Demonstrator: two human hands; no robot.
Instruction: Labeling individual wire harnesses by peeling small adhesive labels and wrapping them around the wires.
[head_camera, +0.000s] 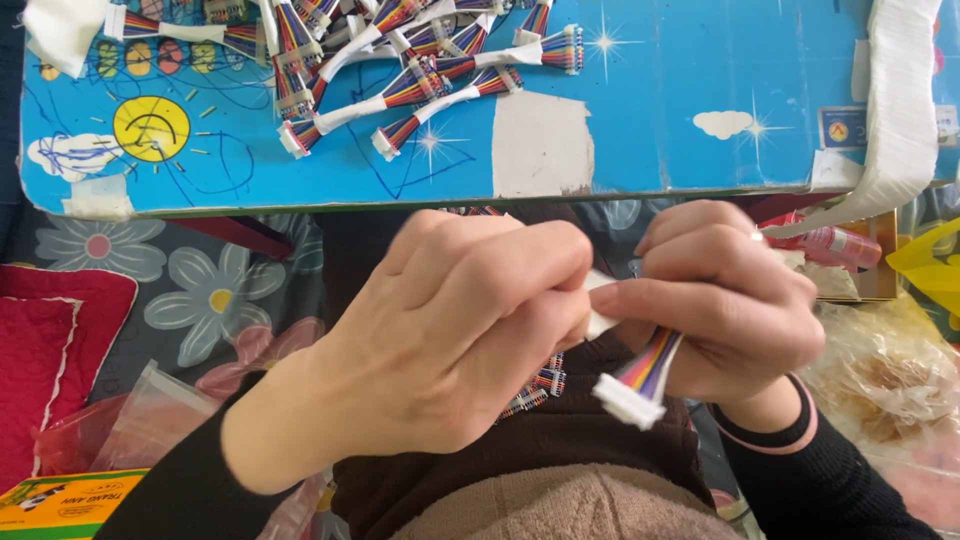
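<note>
Left hand (455, 335) curled into a loose fist below the table edge, back turned up toward the camera, forearm in a black sleeve running down to the lower left. Right hand (725, 305) facing it, knuckles up, wrist bent, with a pink band just behind it. Fingers of both hands closed, tips meeting in the middle on a strip of white tape (598, 312) wrapped round a rainbow ribbon cable (652, 362).

Held over the lap, just under the near edge of the blue table (700, 110); little gap between knuckles and that edge. To the left, a red cushion (50, 350) and a clear plastic bag (150, 415); to the right, crinkled plastic wrapping (885, 385). More room straight down toward the body.

Cable gripped in the right fist, its white connector (627, 400) hanging free below the fingers. Left thumb and forefinger pinched on the tape end, touching the right fingertips. Pile of finished cables (400, 60) on the table's far side, well apart from both hands
</note>
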